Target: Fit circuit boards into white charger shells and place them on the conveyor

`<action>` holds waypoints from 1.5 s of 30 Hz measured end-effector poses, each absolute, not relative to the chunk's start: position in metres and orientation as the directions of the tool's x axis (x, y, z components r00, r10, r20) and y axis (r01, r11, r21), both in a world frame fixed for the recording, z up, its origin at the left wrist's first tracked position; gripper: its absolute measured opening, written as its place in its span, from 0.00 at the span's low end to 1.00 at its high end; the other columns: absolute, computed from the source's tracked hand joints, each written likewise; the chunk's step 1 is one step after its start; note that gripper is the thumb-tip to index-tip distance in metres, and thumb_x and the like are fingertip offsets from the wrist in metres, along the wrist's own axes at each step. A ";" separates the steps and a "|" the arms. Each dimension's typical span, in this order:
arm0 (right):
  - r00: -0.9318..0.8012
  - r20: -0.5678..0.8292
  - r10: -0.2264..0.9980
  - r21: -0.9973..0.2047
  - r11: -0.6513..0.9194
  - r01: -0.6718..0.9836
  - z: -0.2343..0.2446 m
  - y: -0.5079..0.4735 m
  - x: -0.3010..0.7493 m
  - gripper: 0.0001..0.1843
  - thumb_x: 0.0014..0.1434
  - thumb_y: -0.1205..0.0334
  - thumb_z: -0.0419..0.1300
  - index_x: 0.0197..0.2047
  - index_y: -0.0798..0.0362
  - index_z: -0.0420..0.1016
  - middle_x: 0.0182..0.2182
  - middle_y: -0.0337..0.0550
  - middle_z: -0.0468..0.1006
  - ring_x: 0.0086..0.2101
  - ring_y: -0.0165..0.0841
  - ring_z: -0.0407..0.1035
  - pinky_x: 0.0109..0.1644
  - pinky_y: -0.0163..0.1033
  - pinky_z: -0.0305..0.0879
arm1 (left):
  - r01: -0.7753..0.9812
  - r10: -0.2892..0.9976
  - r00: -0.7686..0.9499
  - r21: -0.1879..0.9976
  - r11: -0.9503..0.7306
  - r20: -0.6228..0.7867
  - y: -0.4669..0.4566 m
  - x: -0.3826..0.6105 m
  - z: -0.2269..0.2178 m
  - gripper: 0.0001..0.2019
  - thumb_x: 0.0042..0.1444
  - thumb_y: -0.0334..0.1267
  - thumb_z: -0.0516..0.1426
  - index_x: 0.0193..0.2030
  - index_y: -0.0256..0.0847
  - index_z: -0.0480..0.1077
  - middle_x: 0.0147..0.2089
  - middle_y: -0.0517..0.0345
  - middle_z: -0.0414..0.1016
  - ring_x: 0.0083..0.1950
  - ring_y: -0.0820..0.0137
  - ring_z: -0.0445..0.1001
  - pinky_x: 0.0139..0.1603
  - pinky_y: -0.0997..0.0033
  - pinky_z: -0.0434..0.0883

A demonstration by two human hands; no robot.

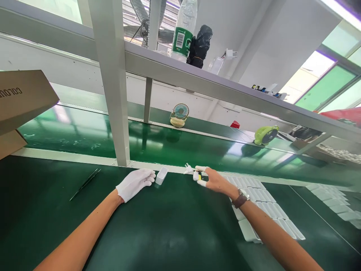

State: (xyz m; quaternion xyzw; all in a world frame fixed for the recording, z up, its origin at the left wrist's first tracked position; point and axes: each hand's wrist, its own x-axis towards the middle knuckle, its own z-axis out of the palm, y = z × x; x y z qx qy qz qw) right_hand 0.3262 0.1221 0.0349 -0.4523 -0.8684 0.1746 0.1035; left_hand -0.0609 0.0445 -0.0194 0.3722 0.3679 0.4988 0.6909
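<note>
My left hand [137, 183], in a white glove, hovers low over the dark green bench with its fingers loosely bent and slightly apart. Just right of its fingertips is a small translucent white plastic case [161, 176], open at the top; whether they touch is unclear. My right hand [216, 179] has white covers on the fingertips and a watch on the wrist. Its thumb and forefinger are around a small white part with a yellow patch [196, 175]. Beside that part is a white two-pin plug piece [188, 168].
Black tweezers [85, 184] lie at the left. White trays [262, 203] are lined up under my right forearm. A grey post [109, 82] and shelf rail [197, 77] stand ahead, before a shiny green belt [169, 146]. A cardboard box [25, 98] juts in from the left.
</note>
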 end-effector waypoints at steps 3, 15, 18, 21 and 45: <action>-0.616 0.017 0.787 -0.402 0.569 0.717 0.023 0.079 0.306 0.30 0.61 0.59 0.63 0.66 0.47 0.69 0.52 0.48 0.79 0.49 0.44 0.74 0.57 0.48 0.69 | -0.380 0.976 0.180 0.906 0.185 -0.123 0.044 -0.058 -0.020 0.14 0.56 0.48 0.68 0.37 0.37 0.79 0.40 0.52 0.69 0.40 0.69 0.66 0.39 0.69 0.66; -0.622 0.166 0.765 -0.320 0.639 0.700 0.029 0.000 0.314 0.23 0.69 0.54 0.60 0.65 0.45 0.70 0.54 0.50 0.77 0.50 0.47 0.72 0.57 0.53 0.68 | -0.013 0.989 -0.145 0.999 0.031 -0.033 0.039 -0.052 -0.028 0.22 0.53 0.54 0.67 0.48 0.40 0.78 0.43 0.52 0.77 0.39 0.66 0.71 0.45 0.64 0.68; -0.644 0.177 0.745 -0.337 0.660 0.671 0.021 0.008 0.320 0.30 0.65 0.55 0.65 0.68 0.47 0.67 0.62 0.54 0.72 0.62 0.52 0.64 0.65 0.60 0.62 | 0.247 0.989 -0.135 0.969 -0.026 0.061 0.036 -0.040 -0.022 0.31 0.51 0.52 0.68 0.60 0.45 0.74 0.52 0.51 0.77 0.46 0.61 0.73 0.49 0.64 0.69; -0.648 0.140 0.749 -0.375 0.646 0.665 0.008 0.017 0.324 0.35 0.60 0.60 0.66 0.69 0.50 0.66 0.64 0.56 0.70 0.59 0.50 0.68 0.61 0.56 0.67 | 0.470 0.988 -0.034 0.875 -0.119 0.152 0.031 -0.025 -0.019 0.38 0.52 0.50 0.67 0.69 0.46 0.66 0.61 0.47 0.72 0.50 0.59 0.73 0.49 0.62 0.70; -0.507 0.275 0.817 -0.652 0.546 0.525 0.017 0.028 0.277 0.23 0.59 0.67 0.60 0.58 0.46 0.72 0.56 0.49 0.73 0.36 0.35 0.74 0.40 0.43 0.78 | 0.599 0.980 0.059 0.779 -0.188 0.191 0.016 0.003 -0.024 0.30 0.49 0.40 0.65 0.60 0.45 0.67 0.57 0.51 0.73 0.56 0.55 0.73 0.60 0.54 0.70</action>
